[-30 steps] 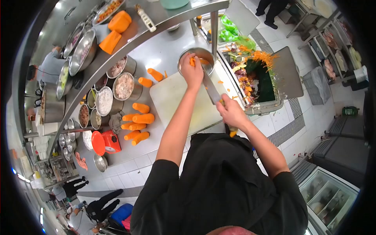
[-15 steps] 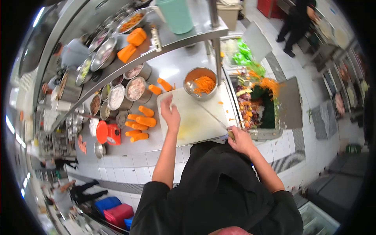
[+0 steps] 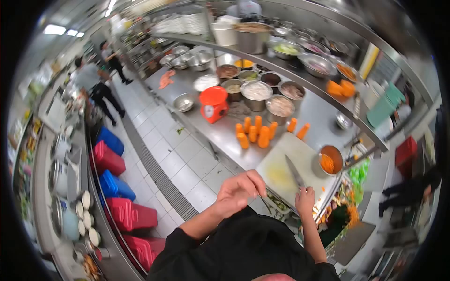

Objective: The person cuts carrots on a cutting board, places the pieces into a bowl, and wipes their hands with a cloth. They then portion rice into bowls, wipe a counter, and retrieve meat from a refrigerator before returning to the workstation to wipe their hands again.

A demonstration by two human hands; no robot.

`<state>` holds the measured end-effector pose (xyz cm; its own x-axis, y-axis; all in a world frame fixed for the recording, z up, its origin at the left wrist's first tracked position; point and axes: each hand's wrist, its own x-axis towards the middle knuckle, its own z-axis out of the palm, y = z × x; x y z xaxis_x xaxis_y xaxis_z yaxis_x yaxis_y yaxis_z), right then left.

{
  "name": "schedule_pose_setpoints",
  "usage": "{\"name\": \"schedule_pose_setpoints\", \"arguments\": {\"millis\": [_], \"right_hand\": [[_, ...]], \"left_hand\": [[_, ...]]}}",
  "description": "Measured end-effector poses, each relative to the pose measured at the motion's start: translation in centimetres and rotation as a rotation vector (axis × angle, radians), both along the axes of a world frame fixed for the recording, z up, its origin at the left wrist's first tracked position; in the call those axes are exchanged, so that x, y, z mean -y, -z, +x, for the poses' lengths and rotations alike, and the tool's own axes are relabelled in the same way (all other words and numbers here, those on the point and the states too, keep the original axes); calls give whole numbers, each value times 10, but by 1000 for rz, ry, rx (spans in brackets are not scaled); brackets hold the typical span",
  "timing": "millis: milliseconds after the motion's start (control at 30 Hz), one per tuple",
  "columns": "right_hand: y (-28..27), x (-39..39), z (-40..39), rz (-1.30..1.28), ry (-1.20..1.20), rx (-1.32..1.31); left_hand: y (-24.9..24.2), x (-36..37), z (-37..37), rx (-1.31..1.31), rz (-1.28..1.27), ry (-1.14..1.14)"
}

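Note:
My right hand (image 3: 305,201) is closed around the handle of a kitchen knife (image 3: 294,169), whose blade lies along the white cutting board (image 3: 307,154). A yellow stain marks the board. My left hand (image 3: 240,192) is raised off the board's near left corner, fingers loosely bent and slightly blurred, with nothing visible in it. Several peeled carrots (image 3: 253,133) are grouped on the steel table beyond the board, and two more carrots (image 3: 303,130) are beside its far edge. At the board's right, a steel pot (image 3: 333,153) contains shredded carrot (image 3: 326,164).
An orange-red scale (image 3: 213,104) and several steel bowls of food (image 3: 256,91) stand farther along the table. Overhead runs a steel shelf (image 3: 281,65) with bowls and orange chunks (image 3: 341,88). A scrap bin (image 3: 338,216) is at the right. Other people (image 3: 96,84) stand in the left aisle.
My view has swung left along the table. My left hand has left the board and risen towards my body; my right hand still holds the knife, with the blade over the board.

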<state>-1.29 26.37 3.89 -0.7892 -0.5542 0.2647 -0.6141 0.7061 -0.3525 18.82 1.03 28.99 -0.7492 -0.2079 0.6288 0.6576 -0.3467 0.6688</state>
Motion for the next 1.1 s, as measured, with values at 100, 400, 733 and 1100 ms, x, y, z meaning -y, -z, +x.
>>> {"name": "schedule_pose_setpoints", "arguments": {"millis": [100,400,733,1100], "right_hand": [[-23,56,29,-58,-164,-46],[-38,243,160,-90,-504,80],[-101,383,279,-121,-1063,879],[44,535,317,76,-1051,1062]], "left_hand": [[-83,21,48,-360,-22,-39],[-150,87,152,-1012,201,-12],[23,209,234,261,-597,-641],[209,240,380,1208,-811,-933]]}}
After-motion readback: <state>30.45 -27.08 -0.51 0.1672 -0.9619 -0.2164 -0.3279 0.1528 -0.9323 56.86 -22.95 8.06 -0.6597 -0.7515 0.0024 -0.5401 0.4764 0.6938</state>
